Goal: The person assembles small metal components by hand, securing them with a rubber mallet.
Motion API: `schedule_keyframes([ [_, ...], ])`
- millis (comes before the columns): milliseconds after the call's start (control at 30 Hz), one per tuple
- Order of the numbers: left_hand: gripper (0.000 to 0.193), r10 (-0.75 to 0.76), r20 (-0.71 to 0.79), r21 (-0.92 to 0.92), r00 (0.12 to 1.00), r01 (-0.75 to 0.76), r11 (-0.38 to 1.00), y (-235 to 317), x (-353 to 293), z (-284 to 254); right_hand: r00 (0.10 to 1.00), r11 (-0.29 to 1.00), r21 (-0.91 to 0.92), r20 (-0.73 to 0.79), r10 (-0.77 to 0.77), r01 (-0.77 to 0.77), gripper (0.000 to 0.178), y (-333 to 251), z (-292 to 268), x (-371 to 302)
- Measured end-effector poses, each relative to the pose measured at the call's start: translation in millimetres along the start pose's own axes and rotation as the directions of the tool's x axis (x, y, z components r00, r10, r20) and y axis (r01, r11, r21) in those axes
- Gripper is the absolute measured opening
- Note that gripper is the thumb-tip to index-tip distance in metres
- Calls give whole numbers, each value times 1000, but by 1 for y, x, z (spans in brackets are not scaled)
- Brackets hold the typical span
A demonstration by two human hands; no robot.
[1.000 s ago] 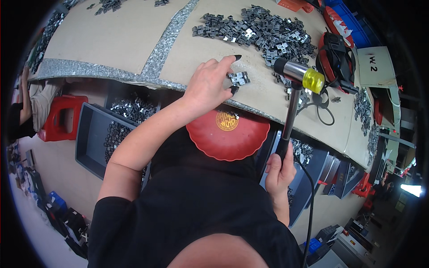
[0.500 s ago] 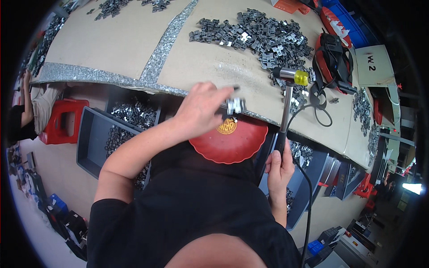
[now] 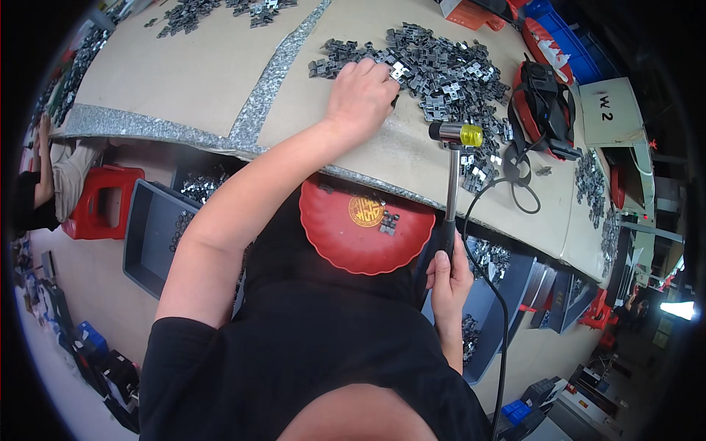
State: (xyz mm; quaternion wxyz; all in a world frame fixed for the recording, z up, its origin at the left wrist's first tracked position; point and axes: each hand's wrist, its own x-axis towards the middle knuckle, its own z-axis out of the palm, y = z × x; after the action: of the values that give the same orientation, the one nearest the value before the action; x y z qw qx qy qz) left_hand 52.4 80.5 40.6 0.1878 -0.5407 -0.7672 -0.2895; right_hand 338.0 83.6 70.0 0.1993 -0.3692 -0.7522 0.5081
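Note:
My left hand point(image 3: 362, 99) reaches over the table to the near left edge of a pile of small dark metal clips point(image 3: 448, 70). Its fingers are curled closed, and whatever they hold is hidden under them; a small dark bit shows by the fingertips. In my right hand point(image 3: 450, 275) is a hammer point(image 3: 452, 184), gripped by its black handle, head up, with a yellow face on one end. On my lap lies a red scalloped plate point(image 3: 346, 246) with a gold emblem; a few metal clips point(image 3: 390, 223) rest on it.
Grey bins point(image 3: 143, 242) of metal parts stand below the table edge on both sides. A black-and-red strapped device point(image 3: 544, 103) with a cable lies at the table's right. A red stool point(image 3: 103, 198) and another person's arm point(image 3: 45, 162) are at the far left.
My left hand has moved from above the plate out to the pile. Some clips now lie on the plate. The hammer has shifted slightly left and down in the picture.

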Motion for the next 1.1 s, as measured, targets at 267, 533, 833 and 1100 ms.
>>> schedule_keyframes([
  [267, 30, -1, 92, -376, 996, 36, 926, -4, -59, -38, 995, 996, -84, 97, 28, -20, 40, -2, -2, 3],
  [533, 40, -110, 271, -352, 956, 205, 913, -2, -59, -46, 975, 948, -319, 205, 85, -15, 40, -8, 13, 14],
  [833, 63, -263, 213, -343, 941, 324, 882, 15, -56, -36, 983, 950, -311, 177, 41, 17, 39, -6, 14, 14],
  [1100, 70, -207, 315, -311, 926, 306, 900, 16, -45, -48, 969, 952, -184, 59, -239, 246, 41, -20, 5, 7],
])
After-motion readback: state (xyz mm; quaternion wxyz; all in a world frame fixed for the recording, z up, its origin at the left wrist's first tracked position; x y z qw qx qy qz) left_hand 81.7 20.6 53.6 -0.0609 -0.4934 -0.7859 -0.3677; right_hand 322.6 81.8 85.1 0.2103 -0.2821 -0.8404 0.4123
